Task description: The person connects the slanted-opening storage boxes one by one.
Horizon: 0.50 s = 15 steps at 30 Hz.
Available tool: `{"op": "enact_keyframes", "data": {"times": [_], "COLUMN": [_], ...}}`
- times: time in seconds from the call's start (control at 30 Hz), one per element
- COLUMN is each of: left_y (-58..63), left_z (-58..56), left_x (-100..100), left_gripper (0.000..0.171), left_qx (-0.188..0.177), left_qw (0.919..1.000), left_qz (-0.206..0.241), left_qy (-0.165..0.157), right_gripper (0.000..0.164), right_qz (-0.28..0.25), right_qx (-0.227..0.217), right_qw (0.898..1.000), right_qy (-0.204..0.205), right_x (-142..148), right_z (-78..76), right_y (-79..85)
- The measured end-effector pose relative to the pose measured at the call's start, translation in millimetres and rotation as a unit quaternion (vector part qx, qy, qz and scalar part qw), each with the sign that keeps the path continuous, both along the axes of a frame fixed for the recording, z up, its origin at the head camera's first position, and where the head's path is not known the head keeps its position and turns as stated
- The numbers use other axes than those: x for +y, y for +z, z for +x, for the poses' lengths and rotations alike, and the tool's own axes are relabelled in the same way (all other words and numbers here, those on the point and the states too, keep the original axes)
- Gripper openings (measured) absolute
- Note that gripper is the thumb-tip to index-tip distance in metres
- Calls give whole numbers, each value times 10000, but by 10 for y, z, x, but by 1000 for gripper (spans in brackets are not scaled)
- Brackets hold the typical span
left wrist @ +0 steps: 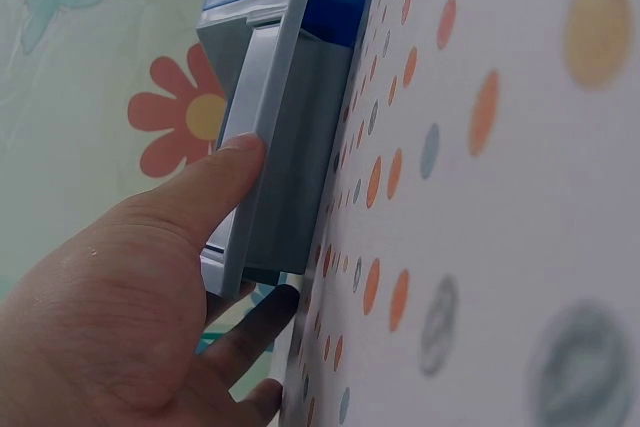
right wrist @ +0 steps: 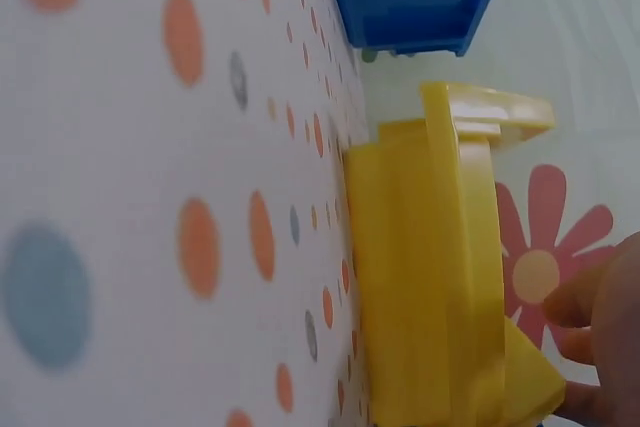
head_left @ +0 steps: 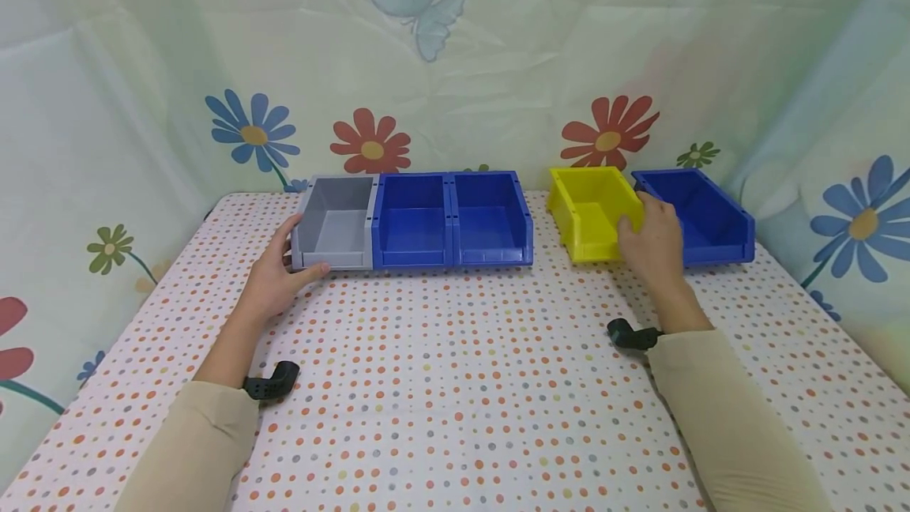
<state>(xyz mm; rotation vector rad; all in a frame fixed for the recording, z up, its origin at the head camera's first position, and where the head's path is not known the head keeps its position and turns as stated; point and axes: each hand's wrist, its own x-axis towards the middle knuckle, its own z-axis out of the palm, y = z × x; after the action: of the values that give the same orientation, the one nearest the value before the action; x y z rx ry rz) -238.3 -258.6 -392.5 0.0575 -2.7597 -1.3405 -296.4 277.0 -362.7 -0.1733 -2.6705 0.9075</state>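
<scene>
A row of open-front plastic bins stands along the back of the table. My left hand holds the grey bin at the row's left end. Its thumb lies on the front lip, while the other fingers reach round the left side, partly hidden. Two blue bins adjoin the grey one on its right. Across a gap is a yellow bin, whose right wall my right hand grips, thumb on the inner side. The right wrist view shows the yellow bin's front close up, fingertips beside it.
Another blue bin stands at the far right, partly behind my right hand. A white tablecloth with coloured dots covers the table. Behind the bins hangs a flowered curtain. Each wrist carries a black camera mount.
</scene>
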Motion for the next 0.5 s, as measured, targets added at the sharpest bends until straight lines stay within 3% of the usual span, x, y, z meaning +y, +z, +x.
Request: {"op": "enact_keyframes", "data": {"times": [0.13, 0.5], "left_y": [1, -10], "left_z": [-3, -4], "left_x": [7, -4], "left_gripper": [102, 101], "left_qx": [13, 14], "left_qw": [10000, 10000], "left_qz": [17, -29], "left_qy": [0, 18], "right_gripper": [60, 58], "right_qz": [-80, -259], "right_qx": [-219, -74], "right_qw": [9997, 9996], "right_qy": [-29, -12], "right_x": [59, 92], "right_z": [-4, -26], "right_y": [-17, -49]}}
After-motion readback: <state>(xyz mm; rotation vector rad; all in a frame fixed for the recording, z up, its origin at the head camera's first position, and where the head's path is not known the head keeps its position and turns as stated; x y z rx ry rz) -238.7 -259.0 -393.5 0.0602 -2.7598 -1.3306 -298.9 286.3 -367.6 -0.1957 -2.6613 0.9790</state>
